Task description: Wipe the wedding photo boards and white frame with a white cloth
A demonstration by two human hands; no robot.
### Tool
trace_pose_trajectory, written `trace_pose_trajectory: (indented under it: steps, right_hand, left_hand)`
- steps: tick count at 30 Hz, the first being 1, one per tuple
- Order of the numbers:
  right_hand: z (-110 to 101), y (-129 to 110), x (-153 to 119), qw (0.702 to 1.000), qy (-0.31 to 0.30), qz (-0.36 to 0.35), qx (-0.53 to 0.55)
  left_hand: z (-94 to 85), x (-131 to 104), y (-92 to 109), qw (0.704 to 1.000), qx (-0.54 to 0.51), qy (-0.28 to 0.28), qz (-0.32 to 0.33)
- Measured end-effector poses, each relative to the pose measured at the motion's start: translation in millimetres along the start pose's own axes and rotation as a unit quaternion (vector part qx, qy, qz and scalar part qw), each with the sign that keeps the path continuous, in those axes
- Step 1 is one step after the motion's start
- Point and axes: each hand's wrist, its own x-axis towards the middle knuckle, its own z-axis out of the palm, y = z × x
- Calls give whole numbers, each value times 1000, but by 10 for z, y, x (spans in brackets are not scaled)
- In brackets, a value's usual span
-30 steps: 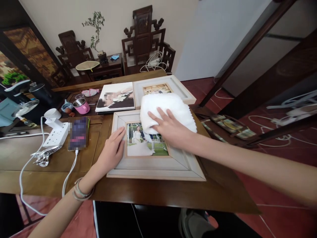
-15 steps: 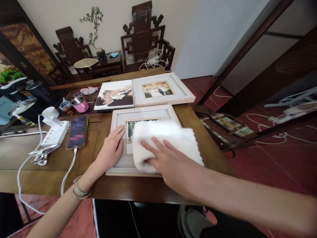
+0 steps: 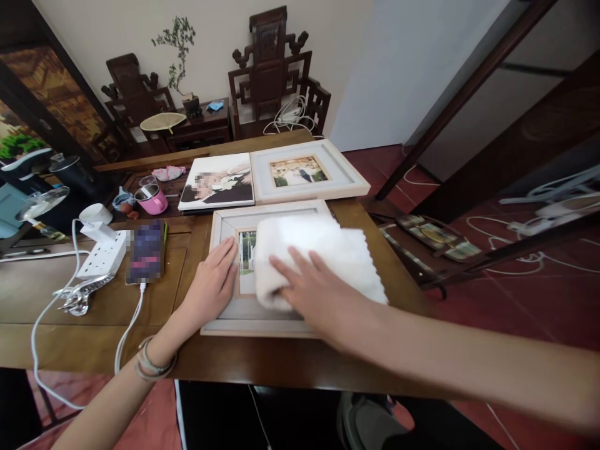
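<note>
A pale wooden picture frame (image 3: 222,326) lies flat near the table's front edge, a photo (image 3: 247,259) showing at its centre. Along its left side rests my left hand (image 3: 214,278), fingers stretched out together and flat on the border. My right hand (image 3: 319,287) grips a folded white cloth (image 3: 304,234) with a scalloped edge and presses it on the frame. Its fingers are spread over the cloth, with the thumb side partly tucked out of sight. The cloth covers much of the photo and the frame's right half.
Behind lie a second frame (image 3: 347,172) and a photo panel (image 3: 218,181). To the left are a phone (image 3: 146,253) on a charging cable, a white power strip (image 3: 100,256), a pink cup (image 3: 152,199) and a kettle (image 3: 70,172). A dark wooden rack (image 3: 435,237) stands at the right.
My right hand and the cloth have slid slightly away from me over the frame, uncovering more of its lower border. My left hand stays in place.
</note>
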Motion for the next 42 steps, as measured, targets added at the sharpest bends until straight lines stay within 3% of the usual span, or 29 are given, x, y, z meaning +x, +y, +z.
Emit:
trace_pose_trajectory:
  steps: [3, 6, 9, 14, 18, 22, 28, 31, 35, 42]
  right_hand:
    - [-117, -220, -251, 995, -59, -69, 50]
    - [-177, -232, -296, 991, -61, -87, 80]
    - [-125, -57, -97, 996, -20, -51, 64]
    - [-27, 371, 459, 995, 92, -8, -42]
    - [-50, 432, 674, 994, 87, 4, -69]
    - [-51, 196, 470, 995, 88, -7, -37]
    - [-238, -162, -170, 991, -74, -92, 65]
    - [-310, -186, -300, 982, -96, -120, 113]
    - [-216, -21, -116, 992, -54, -72, 90]
    - [-26, 417, 599, 993, 107, -2, -56]
  left_hand:
    - [6, 0, -4, 1000, -6, 2, -3]
    - [11, -1, -10, 1000, -16, 10, -3]
    - [13, -3, -13, 1000, -23, 14, -1]
    - [2, 1, -5, 1000, -19, 7, 2]
    - [-13, 8, 7, 1000, -22, 6, -2]
    - [-3, 5, -2, 999, -29, 13, -2]
    - [19, -6, -17, 999, -33, 19, -6]
    - [11, 0, -3, 999, -35, 17, -10]
    - [5, 6, -1, 999, -38, 19, -8]
    - [-23, 10, 0, 998, -56, 23, -1]
